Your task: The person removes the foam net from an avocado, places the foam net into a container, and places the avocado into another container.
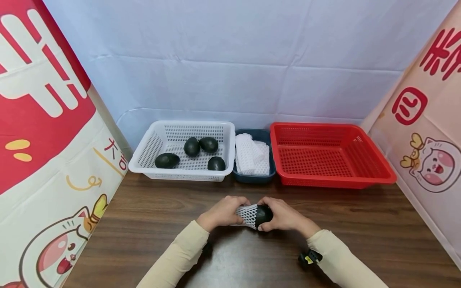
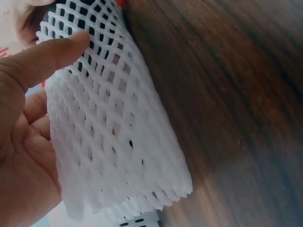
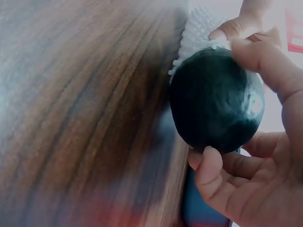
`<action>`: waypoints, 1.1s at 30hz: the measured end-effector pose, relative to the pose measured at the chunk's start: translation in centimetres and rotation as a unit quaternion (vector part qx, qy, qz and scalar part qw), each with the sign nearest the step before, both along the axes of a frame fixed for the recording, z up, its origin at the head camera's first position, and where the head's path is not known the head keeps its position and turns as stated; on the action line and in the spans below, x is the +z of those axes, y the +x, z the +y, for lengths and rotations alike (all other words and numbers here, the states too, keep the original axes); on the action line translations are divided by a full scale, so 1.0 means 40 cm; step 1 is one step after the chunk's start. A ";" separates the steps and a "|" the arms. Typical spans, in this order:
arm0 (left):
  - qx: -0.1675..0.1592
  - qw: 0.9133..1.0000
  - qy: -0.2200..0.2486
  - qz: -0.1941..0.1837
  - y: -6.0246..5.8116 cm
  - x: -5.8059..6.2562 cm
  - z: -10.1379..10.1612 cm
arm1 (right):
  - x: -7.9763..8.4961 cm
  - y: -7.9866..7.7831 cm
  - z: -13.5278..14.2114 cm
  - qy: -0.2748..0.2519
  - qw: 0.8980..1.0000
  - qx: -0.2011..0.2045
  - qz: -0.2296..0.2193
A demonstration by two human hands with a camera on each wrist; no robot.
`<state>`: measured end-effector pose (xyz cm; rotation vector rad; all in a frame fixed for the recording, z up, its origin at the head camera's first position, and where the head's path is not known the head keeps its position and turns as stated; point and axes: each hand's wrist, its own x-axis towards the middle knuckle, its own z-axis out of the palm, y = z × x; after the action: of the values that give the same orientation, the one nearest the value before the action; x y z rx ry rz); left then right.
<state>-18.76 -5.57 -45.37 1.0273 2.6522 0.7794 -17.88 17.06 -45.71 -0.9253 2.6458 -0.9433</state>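
Between the two hands is a dark green avocado (image 1: 264, 215), its left end inside a white foam net sleeve (image 1: 247, 215). My left hand (image 1: 225, 212) grips the sleeve, the thumb lying across the mesh in the left wrist view, where the foam net (image 2: 113, 127) hangs flat past the palm. My right hand (image 1: 286, 216) holds the bare end of the avocado (image 3: 215, 101), thumb and fingers curled around its sides. In the right wrist view the sleeve's edge meets the far end of the fruit.
A white basket (image 1: 187, 174) at the back left holds several avocados (image 1: 167, 160). Beside it a dark blue bin (image 1: 253, 179) contains folded foam sleeves (image 1: 248, 154). At the back right stands a red basket (image 1: 335, 182). All rest on a brown wooden table (image 1: 162, 208).
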 end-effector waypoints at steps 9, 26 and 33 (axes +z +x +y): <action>-0.006 1.000 0.010 0.009 -0.002 -0.001 -0.011 | -0.003 0.002 0.005 0.002 1.000 0.002 0.010; 0.038 0.998 0.027 0.037 -0.018 0.018 -0.072 | 0.014 0.008 0.093 -0.006 0.997 -0.075 -0.001; 0.055 0.998 0.041 -0.003 -0.018 0.017 -0.084 | 0.012 0.007 0.104 -0.013 0.997 -0.079 -0.005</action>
<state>-19.47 -8.93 -44.69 0.9036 2.7109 0.9193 -17.62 21.21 -45.25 -0.7233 2.7366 -1.0150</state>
